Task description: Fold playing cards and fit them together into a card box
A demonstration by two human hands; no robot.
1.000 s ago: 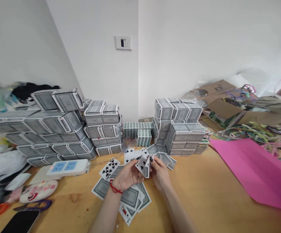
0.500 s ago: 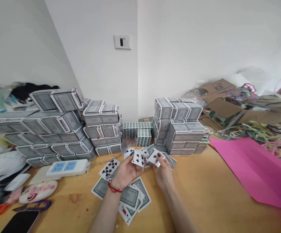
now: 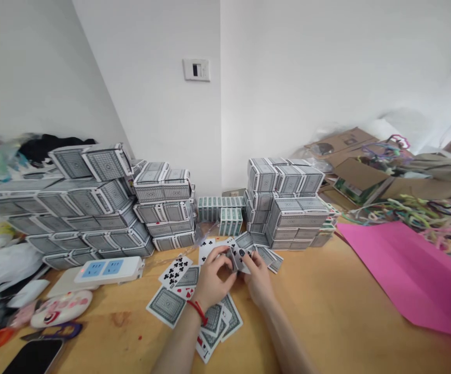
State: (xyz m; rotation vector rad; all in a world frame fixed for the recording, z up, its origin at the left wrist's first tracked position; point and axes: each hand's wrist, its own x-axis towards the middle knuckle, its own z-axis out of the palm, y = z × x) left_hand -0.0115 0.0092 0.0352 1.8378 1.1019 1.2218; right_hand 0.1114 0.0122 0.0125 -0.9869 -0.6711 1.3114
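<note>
Over the middle of the wooden table, my two hands meet around playing cards. My left hand (image 3: 214, 278), with a red cord at its wrist, curls its fingers and thumb at a bent grey-backed playing card (image 3: 231, 258). Close on its right, my right hand (image 3: 258, 280) pinches a white-faced club card (image 3: 242, 265) under its thumb. The two cards touch or overlap; which, I cannot tell. Below my left wrist lie loose grey-backed cards (image 3: 166, 305), some face up. A ten of clubs (image 3: 175, 271) rests to the left, and another club card (image 3: 206, 251) lies just behind my fingers.
Block-shaped stacks folded from cards stand at the left (image 3: 85, 197), centre-left (image 3: 163, 202) and right (image 3: 295, 208). Green-edged blocks (image 3: 231, 222) sit between them. A power strip (image 3: 108, 269), phone (image 3: 34, 357) and utility knife (image 3: 54, 331) lie left; pink paper (image 3: 408, 275) lies right.
My hands have come together, and the card in my left hand has turned from its face toward its back. My left hand has moved slightly right, uncovering a red-suited card beneath.
</note>
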